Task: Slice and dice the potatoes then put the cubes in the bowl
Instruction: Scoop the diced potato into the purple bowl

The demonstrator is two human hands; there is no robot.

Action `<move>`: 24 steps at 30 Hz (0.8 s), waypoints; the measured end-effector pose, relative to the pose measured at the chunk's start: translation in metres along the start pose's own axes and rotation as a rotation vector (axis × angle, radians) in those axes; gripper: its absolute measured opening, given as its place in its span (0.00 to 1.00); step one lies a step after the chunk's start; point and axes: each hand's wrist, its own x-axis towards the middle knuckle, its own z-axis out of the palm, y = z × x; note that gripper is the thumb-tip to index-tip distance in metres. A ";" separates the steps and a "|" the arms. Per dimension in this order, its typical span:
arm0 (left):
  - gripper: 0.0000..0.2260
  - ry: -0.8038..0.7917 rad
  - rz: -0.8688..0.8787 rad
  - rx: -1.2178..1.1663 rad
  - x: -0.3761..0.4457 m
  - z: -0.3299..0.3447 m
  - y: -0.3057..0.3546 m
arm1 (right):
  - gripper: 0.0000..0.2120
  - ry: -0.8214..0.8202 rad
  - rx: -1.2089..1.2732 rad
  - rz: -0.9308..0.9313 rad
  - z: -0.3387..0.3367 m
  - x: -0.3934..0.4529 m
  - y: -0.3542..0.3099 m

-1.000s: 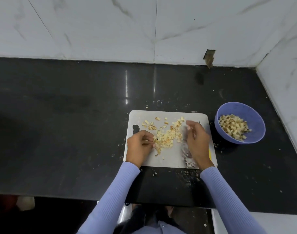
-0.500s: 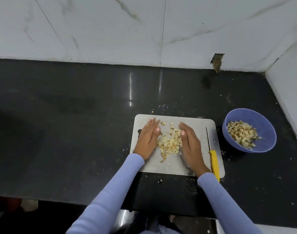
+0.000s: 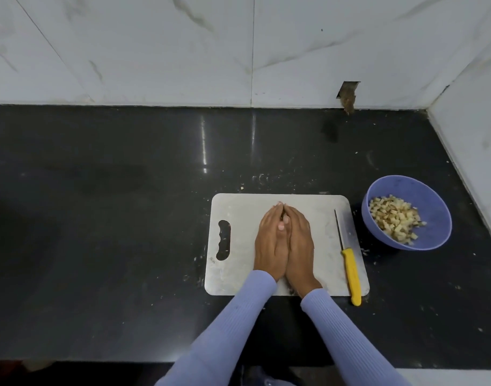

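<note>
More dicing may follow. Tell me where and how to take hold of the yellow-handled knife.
Grip the yellow-handled knife by its handle, coming from the near right: the handle points toward the person and overhangs the grey cutting board, while the thin blade points away.

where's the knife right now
In the head view the knife lies on the right side of the cutting board, between the right hand and the blue bowl, with nobody holding it.

The board [image 3: 238, 274] is pale grey-white on a glossy black counter [image 3: 99, 246]. Right of the board, the bowl [image 3: 431, 201] is periwinkle blue, holding cream cubes [image 3: 395, 221] with brown flecks. The knife [image 3: 350, 263] on the board has a yellow handle. Behind the board, white wall tiles [image 3: 155, 51] carry grey veins. Sleeves [image 3: 227, 330] are lavender, ribbed.
</note>
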 end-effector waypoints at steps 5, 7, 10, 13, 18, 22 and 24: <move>0.30 0.001 -0.102 -0.255 -0.002 0.012 0.008 | 0.23 0.152 0.104 -0.052 -0.005 0.002 -0.011; 0.27 -0.011 -0.200 -0.368 -0.003 0.017 0.011 | 0.19 0.244 0.155 -0.046 -0.005 0.002 -0.010; 0.23 0.032 -0.272 -0.494 -0.002 0.025 0.018 | 0.15 0.288 0.281 0.032 -0.009 0.001 -0.014; 0.17 0.101 -0.327 -0.615 0.000 0.030 0.027 | 0.15 0.287 0.446 0.128 -0.014 0.005 -0.012; 0.15 0.194 -0.485 -0.793 0.004 0.035 0.039 | 0.16 0.220 0.869 0.376 -0.028 0.006 -0.021; 0.18 0.279 -0.558 -0.923 0.004 0.038 0.055 | 0.14 0.162 1.328 0.550 -0.039 0.005 -0.029; 0.19 0.316 -0.548 -0.942 0.003 0.040 0.065 | 0.11 0.137 1.442 0.573 -0.045 0.005 -0.032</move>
